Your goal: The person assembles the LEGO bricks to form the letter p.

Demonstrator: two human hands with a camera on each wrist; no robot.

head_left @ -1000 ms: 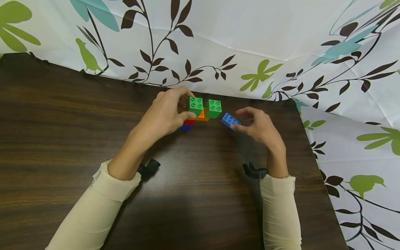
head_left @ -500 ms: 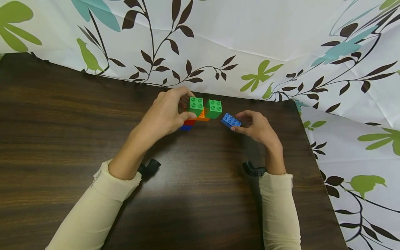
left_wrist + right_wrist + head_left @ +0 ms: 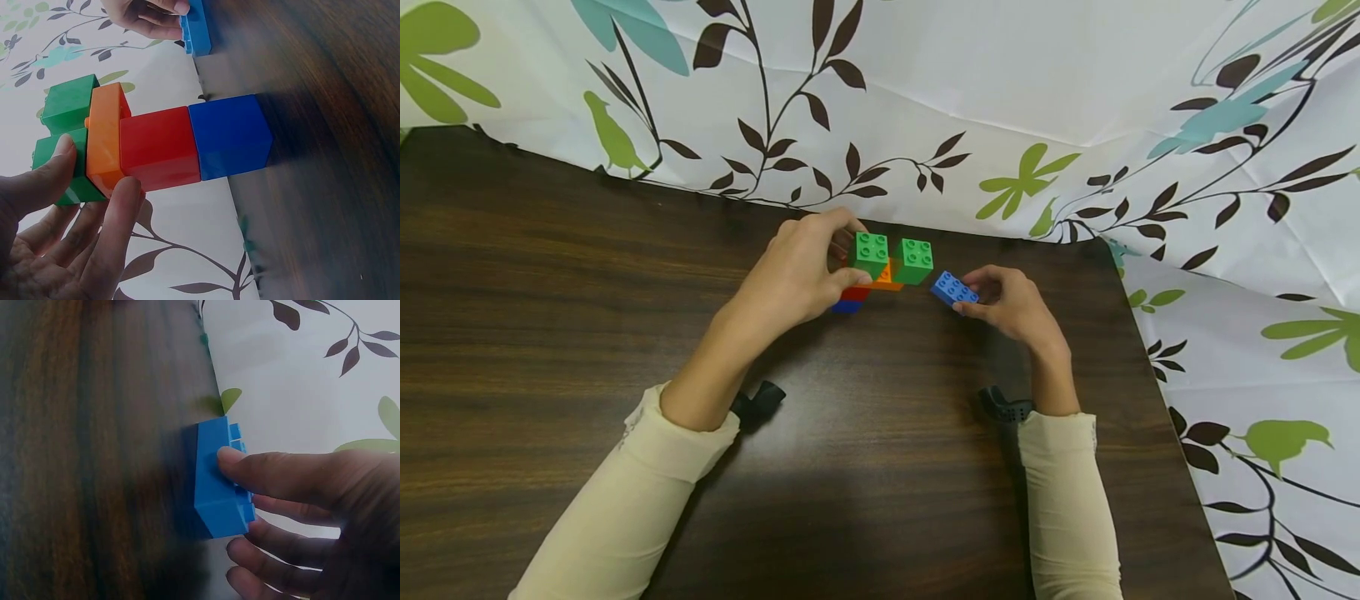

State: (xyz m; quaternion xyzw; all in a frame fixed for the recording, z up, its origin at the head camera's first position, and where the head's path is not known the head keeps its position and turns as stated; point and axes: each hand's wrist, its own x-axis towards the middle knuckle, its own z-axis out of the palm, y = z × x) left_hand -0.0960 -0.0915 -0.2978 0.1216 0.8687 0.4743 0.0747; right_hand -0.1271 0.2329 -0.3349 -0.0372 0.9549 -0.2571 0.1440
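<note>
My left hand (image 3: pixel 801 265) grips a stack of toy building bricks at its upper left, thumb on one of two green bricks (image 3: pixel 70 103). Below the green pair lie an orange brick (image 3: pixel 105 140), a red brick (image 3: pixel 161 149) and, lowest, a dark blue brick (image 3: pixel 231 136). To the right, my right hand (image 3: pixel 1018 302) pinches a lighter blue eight-stud brick (image 3: pixel 954 288) between thumb and fingers. In the right wrist view the thumb lies across the side of this blue brick (image 3: pixel 215 481), its studs facing the palm side. A small gap separates it from the stack.
Both hands work over a dark wood-grain table (image 3: pixel 880 500). A white leaf-and-bird patterned cloth (image 3: pixel 925 83) hangs along the table's back and right edges. Black wrist mounts (image 3: pixel 760 403) sit on the inner side of each cuff.
My right hand has shifted slightly left and its fingers have closed in on the light blue brick, which stays nearly in place. My left hand and the stack hold still.
</note>
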